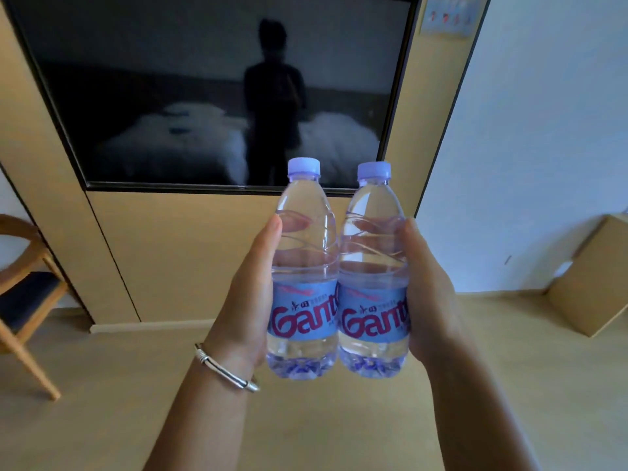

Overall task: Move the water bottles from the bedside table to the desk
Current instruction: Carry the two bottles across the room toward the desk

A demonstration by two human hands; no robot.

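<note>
we hold both forearms out ahead of us, wrists raised, palms turned toward each other. our left hand (249,294) wraps around the left water bottle (303,273), thumb up along its near side and fingers curled behind, showing through the clear plastic. our right hand (430,294) grips the right water bottle (373,273) the same way, mirrored. a silver bracelet (224,368) sits on our left wrist.

both bottles stand upright in the air, side by side and touching along their bodies, each with a pale lilac cap and a blue label with red lettering. they are carried in front of us above the floor, not resting on any furniture.

beyond them a dark television screen (204,96) hangs on a tan wall panel (190,260), reflecting a standing person and white bedding. a wooden chair (23,300) with a dark seat stands at the far left, a cardboard box (591,283) sits on the wooden floor (102,419) at the right by a white wall, and a switch plate (448,15) is at upper right.
</note>
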